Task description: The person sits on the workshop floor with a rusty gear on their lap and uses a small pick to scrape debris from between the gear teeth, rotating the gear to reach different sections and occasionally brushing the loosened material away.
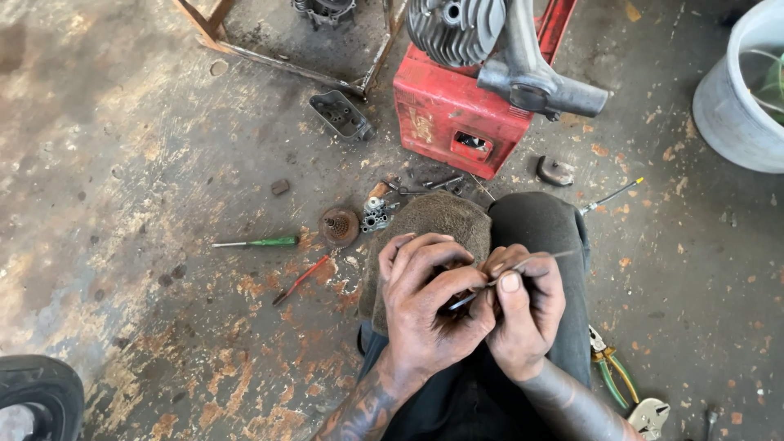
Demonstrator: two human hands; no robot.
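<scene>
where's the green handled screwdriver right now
In the head view, the green-handled screwdriver lies on the stained floor, off the left hand, just left of a round rusty part.

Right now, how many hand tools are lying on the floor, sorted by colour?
Green-handled screwdriver: 1
Red-handled tool: 1
Yellow-tipped screwdriver: 1
Green-and-yellow-handled pliers: 1
Total: 4
The thin metal tool pinched in the right hand is not counted.

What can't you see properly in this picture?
Head view:
- The small part in the left hand: its fingers cover it.
- The thin tool in the right hand: its tip is hidden.
- The white bucket: cut by the right edge.
- The tyre: cut by the bottom-left corner.
</scene>
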